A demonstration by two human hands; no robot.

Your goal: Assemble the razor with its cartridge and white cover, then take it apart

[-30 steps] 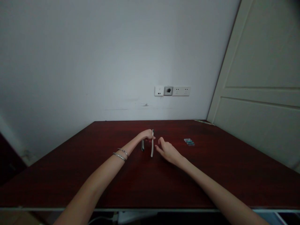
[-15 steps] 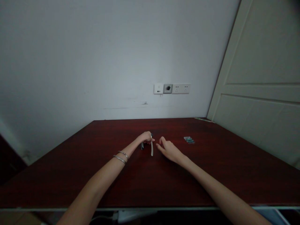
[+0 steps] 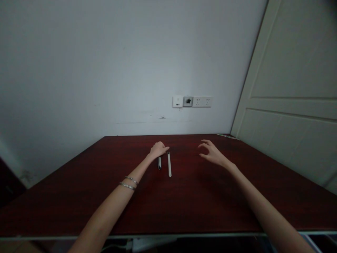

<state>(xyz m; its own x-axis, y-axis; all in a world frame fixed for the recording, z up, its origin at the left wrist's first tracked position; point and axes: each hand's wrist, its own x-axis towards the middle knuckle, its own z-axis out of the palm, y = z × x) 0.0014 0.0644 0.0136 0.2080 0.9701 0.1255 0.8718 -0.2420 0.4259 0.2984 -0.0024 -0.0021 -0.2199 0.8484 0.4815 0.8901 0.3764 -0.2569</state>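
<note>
On the dark red tabletop (image 3: 147, 203), my left hand (image 3: 158, 149) is low over the far end of a small dark-and-white object (image 3: 159, 163), whose kind I cannot make out. The thumb stretches out to the right; the other fingers are mostly hidden beneath the hand. Just right of it lies a slim white strip (image 3: 169, 165) with a dark far end and a rounded near end, apart from the hand. My right hand (image 3: 213, 154) hovers farther right, fingers curved and apart, holding nothing visible. Behind it, the small clear-and-green packet is hidden.
A pale wall (image 3: 142, 77) with several sockets (image 3: 202, 102) rises behind the table. A white panelled door (image 3: 289, 119) borders the right side. Along the front runs the table's pale edge (image 3: 195, 234), with a white thing and a cable underneath.
The white strip has left my left hand and lies on the table. That hand has shifted slightly up and left. My right hand has moved right, over the packet, with its fingers spreading.
</note>
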